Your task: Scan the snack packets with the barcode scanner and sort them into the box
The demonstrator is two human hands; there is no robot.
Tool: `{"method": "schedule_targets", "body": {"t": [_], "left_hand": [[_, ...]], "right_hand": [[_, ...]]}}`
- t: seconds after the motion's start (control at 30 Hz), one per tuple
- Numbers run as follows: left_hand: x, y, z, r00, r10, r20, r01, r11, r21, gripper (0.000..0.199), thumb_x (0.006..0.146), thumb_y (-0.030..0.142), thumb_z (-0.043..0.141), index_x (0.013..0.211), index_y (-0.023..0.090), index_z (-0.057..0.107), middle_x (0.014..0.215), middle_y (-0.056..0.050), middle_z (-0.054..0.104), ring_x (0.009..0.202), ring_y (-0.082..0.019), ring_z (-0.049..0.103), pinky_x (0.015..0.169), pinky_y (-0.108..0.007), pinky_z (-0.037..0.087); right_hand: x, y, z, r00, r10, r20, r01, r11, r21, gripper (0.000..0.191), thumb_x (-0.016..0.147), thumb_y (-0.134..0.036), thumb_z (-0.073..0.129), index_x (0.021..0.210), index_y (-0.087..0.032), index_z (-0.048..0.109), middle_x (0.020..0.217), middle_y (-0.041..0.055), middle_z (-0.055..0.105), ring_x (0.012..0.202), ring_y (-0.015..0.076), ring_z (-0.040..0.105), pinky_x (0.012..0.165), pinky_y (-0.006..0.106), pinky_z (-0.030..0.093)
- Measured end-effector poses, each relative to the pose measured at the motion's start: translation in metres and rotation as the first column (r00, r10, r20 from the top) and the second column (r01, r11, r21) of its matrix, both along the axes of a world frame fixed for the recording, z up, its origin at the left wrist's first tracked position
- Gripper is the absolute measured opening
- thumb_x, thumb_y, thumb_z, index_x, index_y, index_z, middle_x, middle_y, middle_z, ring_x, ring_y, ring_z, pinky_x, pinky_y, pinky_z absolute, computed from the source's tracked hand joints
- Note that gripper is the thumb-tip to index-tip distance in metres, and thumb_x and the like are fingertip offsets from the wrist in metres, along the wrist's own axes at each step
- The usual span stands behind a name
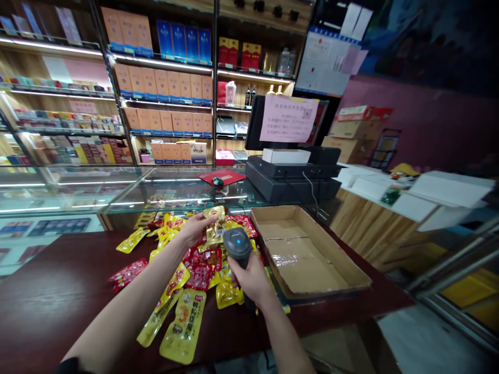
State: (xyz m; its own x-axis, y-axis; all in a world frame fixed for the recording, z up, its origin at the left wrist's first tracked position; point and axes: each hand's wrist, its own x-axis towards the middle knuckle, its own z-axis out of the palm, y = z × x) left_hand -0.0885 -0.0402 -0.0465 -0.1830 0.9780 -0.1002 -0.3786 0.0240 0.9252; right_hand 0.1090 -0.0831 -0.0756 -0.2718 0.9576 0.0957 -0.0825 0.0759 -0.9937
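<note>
My left hand (196, 228) pinches the edge of a gold snack packet (215, 226), held up over a heap of packets. In my right hand (251, 278) is a dark handheld scanner (237, 244) with a small blue light on top, its head close to the gold packet. Red packets (200, 275) and yellow packets (228, 293) lie piled beneath both hands on the dark red table (70, 280). A long yellow packet (183, 326) lies flat at the near side of the heap.
An open cardboard tray (312, 259) stands right of the heap. Behind are a glass counter (128, 195), a red mouse pad (230, 175) and a monitor (255, 124) above a dark cash drawer (288, 184). Stocked shelves line the back wall.
</note>
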Motion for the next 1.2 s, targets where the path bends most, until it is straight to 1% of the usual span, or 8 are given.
{"method": "schedule_targets", "body": {"t": [0.13,0.23,0.37,0.5,0.7,0.97,1.1,1.2], "left_hand": [[0.006,0.011,-0.005,0.997,-0.008,-0.078,0.007,1.0,-0.022,0.04,0.054,0.027,0.083,0.087,0.013,0.066,0.074,-0.005,0.07,0.058,-0.012,0.063,0.052,-0.022,0.049],[0.009,0.02,-0.007,0.994,-0.027,-0.107,0.027,1.0,-0.002,0.039,0.052,0.028,0.084,0.083,0.013,0.066,0.07,-0.003,0.069,0.055,-0.012,0.062,0.048,-0.02,0.046],[0.011,0.031,-0.007,0.991,-0.015,-0.133,0.018,1.0,0.022,0.04,0.049,0.031,0.085,0.078,0.012,0.065,0.07,-0.003,0.068,0.056,-0.012,0.061,0.051,-0.022,0.047],[0.012,0.037,-0.005,0.986,0.013,-0.163,-0.014,1.0,-0.006,0.039,0.045,0.035,0.085,0.071,0.013,0.065,0.063,-0.001,0.066,0.053,-0.011,0.059,0.05,-0.022,0.046],[0.014,0.034,-0.003,0.98,-0.003,-0.2,-0.001,1.0,-0.019,0.043,0.046,0.038,0.084,0.077,0.012,0.07,0.075,-0.005,0.069,0.055,-0.01,0.058,0.049,-0.02,0.043],[0.016,0.026,-0.001,0.972,-0.009,-0.236,0.01,1.0,0.005,0.04,0.047,0.039,0.084,0.073,0.012,0.069,0.06,0.0,0.064,0.048,-0.007,0.052,0.045,-0.018,0.038],[0.017,0.024,0.0,0.969,-0.008,-0.247,0.009,1.0,0.003,0.038,0.048,0.04,0.083,0.072,0.013,0.068,0.06,0.0,0.063,0.048,-0.007,0.053,0.044,-0.018,0.036],[0.017,0.024,-0.001,0.968,0.009,-0.252,-0.008,1.0,0.002,0.039,0.047,0.04,0.083,0.07,0.014,0.067,0.06,0.0,0.063,0.049,-0.008,0.053,0.044,-0.019,0.037]], "right_hand": [[-0.003,-0.005,-0.008,0.996,0.023,0.083,-0.028,0.998,0.064,0.022,0.063,-0.033,0.068,0.081,-0.019,0.068,0.052,0.0014,0.064,0.055,0.0216,0.063,0.049,0.028,0.047],[-0.004,-0.007,-0.01,0.994,-0.004,0.105,-0.004,0.997,0.076,0.021,0.066,-0.034,0.066,0.081,-0.019,0.068,0.054,0.0016,0.064,0.058,0.0218,0.063,0.051,0.028,0.048],[-0.003,-0.006,-0.011,0.992,-0.027,0.121,0.017,0.996,0.086,0.023,0.069,-0.035,0.062,0.083,-0.018,0.068,0.055,0.0018,0.065,0.06,0.021,0.063,0.055,0.028,0.05],[-0.001,-0.004,-0.01,0.988,-0.041,0.149,0.024,0.993,0.115,0.03,0.069,-0.037,0.062,0.089,-0.017,0.068,0.063,0.0037,0.069,0.072,0.0228,0.066,0.064,0.03,0.052],[-0.001,-0.004,-0.01,0.99,-0.077,0.121,0.063,0.991,0.116,0.032,0.068,-0.037,0.063,0.092,-0.017,0.068,0.07,0.0056,0.07,0.081,0.0249,0.066,0.07,0.032,0.052],[-0.002,-0.003,-0.01,0.995,-0.069,0.078,0.064,0.996,0.061,0.033,0.065,-0.036,0.065,0.092,-0.018,0.068,0.069,0.0046,0.07,0.084,0.0253,0.065,0.07,0.032,0.052],[-0.003,-0.003,-0.011,0.995,-0.066,0.078,0.062,0.997,0.048,0.031,0.065,-0.035,0.065,0.09,-0.017,0.068,0.068,0.0044,0.069,0.083,0.0248,0.065,0.07,0.032,0.052],[-0.003,-0.003,-0.012,0.994,-0.06,0.087,0.056,0.997,0.05,0.026,0.065,-0.035,0.064,0.083,-0.017,0.069,0.064,0.0039,0.068,0.078,0.0239,0.064,0.068,0.032,0.051]]}}
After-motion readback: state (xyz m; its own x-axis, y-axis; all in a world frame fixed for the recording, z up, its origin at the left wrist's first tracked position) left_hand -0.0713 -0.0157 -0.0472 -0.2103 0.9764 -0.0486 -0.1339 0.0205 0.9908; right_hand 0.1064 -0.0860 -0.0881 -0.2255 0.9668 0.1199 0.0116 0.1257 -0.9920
